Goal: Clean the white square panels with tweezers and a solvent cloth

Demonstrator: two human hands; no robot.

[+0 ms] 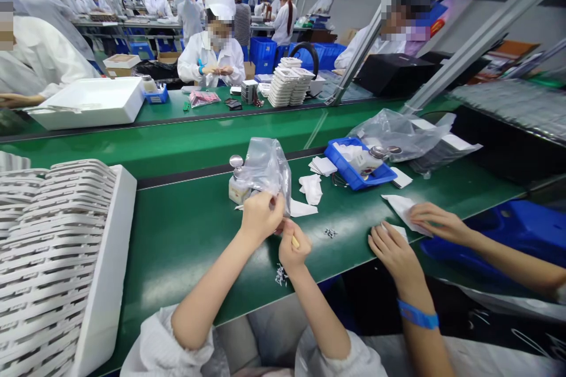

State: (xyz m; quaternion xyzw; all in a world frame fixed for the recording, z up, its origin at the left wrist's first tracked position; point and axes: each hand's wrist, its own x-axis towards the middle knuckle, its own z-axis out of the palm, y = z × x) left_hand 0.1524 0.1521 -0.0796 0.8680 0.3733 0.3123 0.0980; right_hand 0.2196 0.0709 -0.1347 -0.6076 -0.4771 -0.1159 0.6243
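Note:
Both my hands are close together above the green workbench (186, 247). My left hand (260, 216) is closed in a pinch in front of a clear plastic bag (267, 159); what the fingertips hold is hidden. Just right of and below it, my right hand (294, 245) is curled closed, fingertips near the left hand's. A small yellow piece (295, 241) shows at its fingers, its kind unclear. Behind my left hand stands a bottle (237, 188) with a metal top. Small black-and-white pieces (281, 275) lie scattered below my right hand.
On the left stands a white foam box (108, 265) with stacked white plastic frames (48, 247). A co-worker's hands (393, 253) handle white paper on the right. Beyond are a second pile of small pieces (330, 233), crumpled tissue (311, 189) and a blue tray (349, 174).

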